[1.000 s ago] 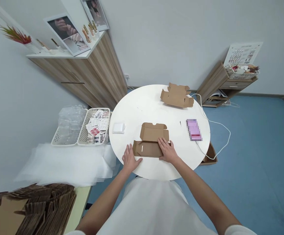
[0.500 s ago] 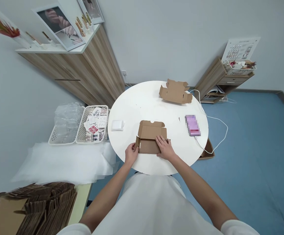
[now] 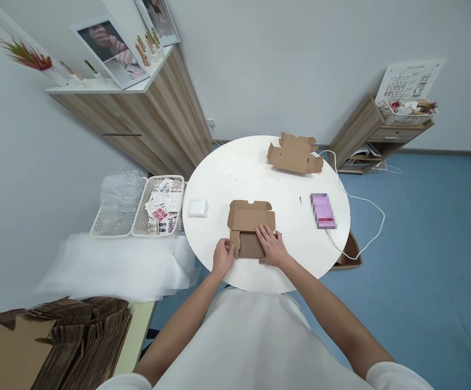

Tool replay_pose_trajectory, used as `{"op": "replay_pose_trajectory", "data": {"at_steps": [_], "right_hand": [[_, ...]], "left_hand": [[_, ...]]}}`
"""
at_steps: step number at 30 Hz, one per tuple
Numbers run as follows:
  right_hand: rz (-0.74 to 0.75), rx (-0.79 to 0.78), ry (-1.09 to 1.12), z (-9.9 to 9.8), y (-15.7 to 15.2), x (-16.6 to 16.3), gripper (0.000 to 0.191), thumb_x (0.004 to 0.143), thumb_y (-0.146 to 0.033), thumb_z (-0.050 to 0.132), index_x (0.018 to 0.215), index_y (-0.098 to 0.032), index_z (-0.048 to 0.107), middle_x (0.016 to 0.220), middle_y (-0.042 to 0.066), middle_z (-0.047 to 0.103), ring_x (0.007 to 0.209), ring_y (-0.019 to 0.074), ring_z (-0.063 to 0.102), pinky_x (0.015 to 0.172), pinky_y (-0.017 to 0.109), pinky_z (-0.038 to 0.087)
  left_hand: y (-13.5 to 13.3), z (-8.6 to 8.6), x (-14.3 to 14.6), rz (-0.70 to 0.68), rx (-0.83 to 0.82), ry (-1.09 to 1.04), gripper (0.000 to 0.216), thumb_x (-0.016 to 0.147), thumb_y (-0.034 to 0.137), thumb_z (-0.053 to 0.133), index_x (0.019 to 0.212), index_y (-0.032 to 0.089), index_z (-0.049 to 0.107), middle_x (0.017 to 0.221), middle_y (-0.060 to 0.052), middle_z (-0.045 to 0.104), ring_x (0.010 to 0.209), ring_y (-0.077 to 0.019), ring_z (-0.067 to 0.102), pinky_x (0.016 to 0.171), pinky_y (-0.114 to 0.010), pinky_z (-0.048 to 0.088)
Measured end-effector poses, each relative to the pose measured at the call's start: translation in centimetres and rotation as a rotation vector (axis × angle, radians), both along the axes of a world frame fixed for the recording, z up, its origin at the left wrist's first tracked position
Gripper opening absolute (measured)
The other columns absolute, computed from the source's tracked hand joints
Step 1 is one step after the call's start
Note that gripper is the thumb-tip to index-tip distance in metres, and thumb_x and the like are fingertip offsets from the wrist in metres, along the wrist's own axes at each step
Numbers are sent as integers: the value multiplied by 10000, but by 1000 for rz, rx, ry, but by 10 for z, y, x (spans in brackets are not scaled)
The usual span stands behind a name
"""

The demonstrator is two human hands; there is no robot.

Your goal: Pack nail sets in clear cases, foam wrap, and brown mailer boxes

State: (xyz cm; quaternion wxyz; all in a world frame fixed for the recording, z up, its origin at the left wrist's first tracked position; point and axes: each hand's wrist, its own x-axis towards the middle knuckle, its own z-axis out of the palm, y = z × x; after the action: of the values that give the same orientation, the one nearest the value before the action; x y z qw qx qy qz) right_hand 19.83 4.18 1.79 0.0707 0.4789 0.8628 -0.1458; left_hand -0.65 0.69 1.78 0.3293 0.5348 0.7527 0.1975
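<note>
A flat brown cardboard box blank (image 3: 250,223) lies on the round white table (image 3: 239,173) near its front edge. My left hand (image 3: 223,257) curls around the blank's left flap and holds it folded inward over the panel. My right hand (image 3: 272,246) lies flat with fingers spread on the blank's right part, pressing it down. A second, half-folded cardboard box (image 3: 294,154) sits at the far side of the table.
A small white pad (image 3: 198,208) lies left on the table, a pink phone (image 3: 322,210) with a white cable (image 3: 365,205) right. Two white baskets (image 3: 137,214) stand on a side surface left, a stack of cardboard blanks (image 3: 56,341) bottom left, wooden cabinets behind.
My left hand moved from the table onto the blank's left flap and folded it up and inward. The right hand stayed pressing on the blank.
</note>
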Motion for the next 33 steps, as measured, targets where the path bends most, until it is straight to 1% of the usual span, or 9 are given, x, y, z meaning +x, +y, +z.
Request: {"op": "replay_pose_trajectory", "data": {"at_steps": [3,10,16,22,25,27,29,31,33], "right_hand": [[29,14,1,0,0,-1,1113,516,-505,646,1355,-165,0,1429,119,20,1294,297,-68,981,509,106],[64,39,-21,2,-2,0,1134,489,-491,671,1356,-162,19,1428,121,25,1295,300,-55,991,505,89],[102,34,-17,4,-1,2,1169,466,-504,681,1356,-148,12,1426,128,45,1292,300,-77,991,513,89],[108,27,-16,3,-3,0,1152,480,-536,653,1356,-144,17,1426,137,26,1285,309,-109,987,524,84],[88,28,-25,3,-3,-1,1112,512,-506,640,1357,-146,12,1427,134,25,1285,309,-107,985,524,89],[79,28,-31,4,-4,-1,1097,527,-503,627,1356,-145,5,1428,129,21,1287,304,-103,983,522,90],[78,29,-35,4,-5,-1,1087,535,-502,618,1356,-144,2,1428,129,22,1289,299,-95,982,517,93],[83,30,-36,5,-6,-2,1086,537,-494,620,1356,-143,-2,1427,133,27,1292,296,-77,980,511,97],[93,31,-38,6,-7,-4,1094,535,-489,626,1356,-140,-7,1426,134,35,1294,294,-61,980,504,100]], "left_hand": [[10,-1,-3,4,-94,45,286,772,270,427,1031,148,418,864,-60,577,761,-163,567,661,-278,426],[28,3,-9,-183,-219,142,218,747,234,409,952,164,430,861,-76,598,772,-196,574,620,-274,393],[39,2,-15,-195,-328,154,178,744,269,412,896,177,412,824,-75,601,742,-208,576,576,-268,387],[35,-1,-7,-232,-305,315,236,724,194,435,954,159,394,822,-102,601,783,-243,581,611,-297,387],[26,1,-4,-207,-245,307,260,751,198,417,1005,149,389,817,-97,593,805,-241,578,649,-315,396],[17,5,-6,-194,-152,242,348,778,266,413,1097,145,345,860,-85,575,822,-220,573,682,-316,405],[7,10,-12,-230,-66,164,554,759,383,459,1214,150,244,974,-90,535,855,-204,562,712,-312,413],[1,17,-17,-335,-31,133,829,648,485,572,1290,183,144,1098,-105,462,915,-222,541,731,-314,418],[2,22,-20,-452,-57,156,1044,501,507,679,1322,228,99,1150,-108,411,954,-259,523,739,-321,417]]}}
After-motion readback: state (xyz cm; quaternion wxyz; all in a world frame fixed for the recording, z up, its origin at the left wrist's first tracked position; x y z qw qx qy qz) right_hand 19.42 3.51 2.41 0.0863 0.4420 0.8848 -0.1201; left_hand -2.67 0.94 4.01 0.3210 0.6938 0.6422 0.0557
